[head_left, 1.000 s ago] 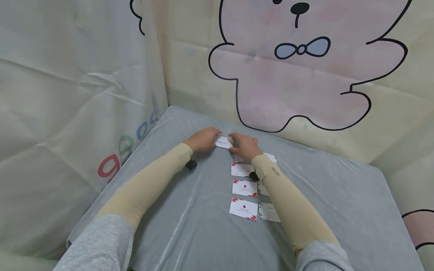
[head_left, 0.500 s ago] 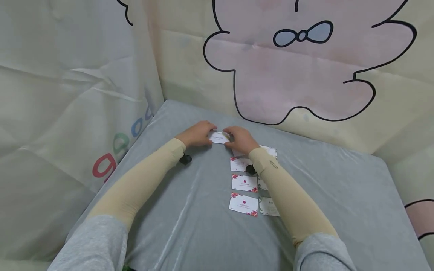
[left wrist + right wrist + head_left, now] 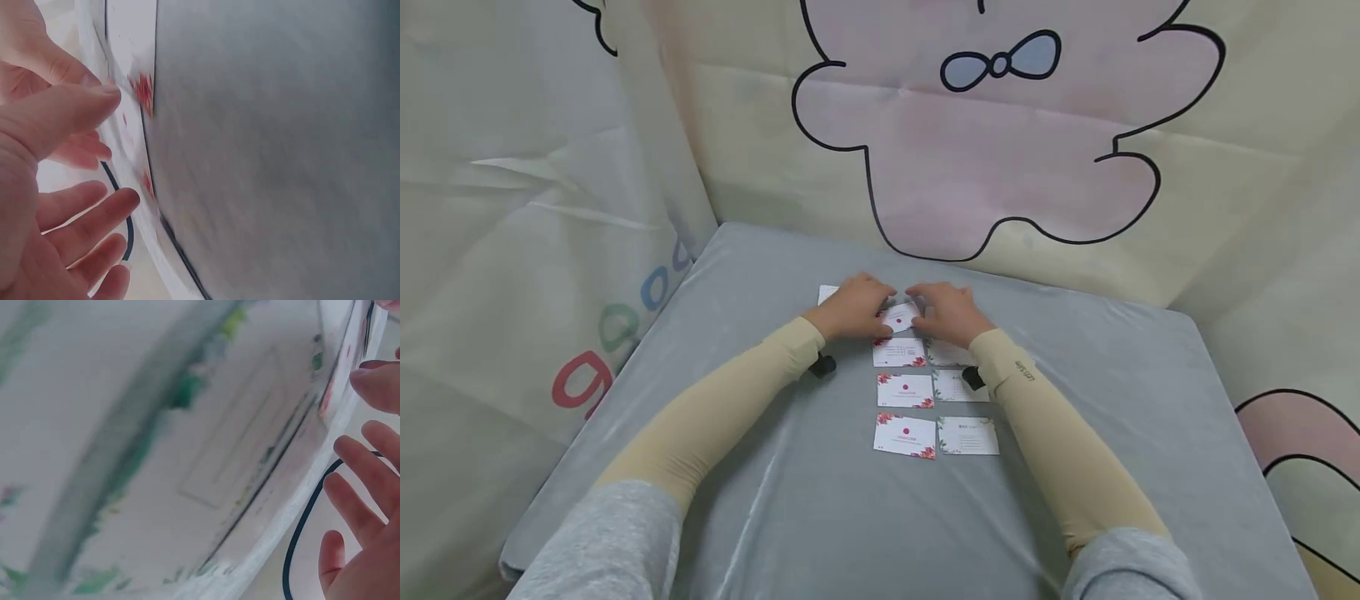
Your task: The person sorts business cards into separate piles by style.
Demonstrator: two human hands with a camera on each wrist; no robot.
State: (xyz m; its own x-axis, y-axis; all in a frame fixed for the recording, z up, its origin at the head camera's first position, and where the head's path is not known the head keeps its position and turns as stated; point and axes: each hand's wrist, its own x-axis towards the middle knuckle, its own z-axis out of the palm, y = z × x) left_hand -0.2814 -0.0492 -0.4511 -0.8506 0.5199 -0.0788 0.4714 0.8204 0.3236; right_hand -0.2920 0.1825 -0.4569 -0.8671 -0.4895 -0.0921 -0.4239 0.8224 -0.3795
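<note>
In the head view, my left hand and right hand face each other around a small white card with red flowers, slightly tilted at the top of a column. Both thumbs come close to its near edge, while the other fingers are spread and loosely bent. In the left wrist view, the left hand's thumb and fingers stand apart beside the red-flowered cards. The right wrist view shows relaxed right fingers beyond green-leaf cards. Another white card lies partly hidden behind the left hand.
Below lie two columns on a grey cloth: red-flowered cards at left, green-leaf cards at right. A fabric backdrop with a cartoon animal hangs behind the table's far edge; another curtain hangs along the left.
Both hands have left the white card they were handling left of the columns and moved right to the top red-flowered card. That first card now lies behind the left hand. The head view has shifted.
</note>
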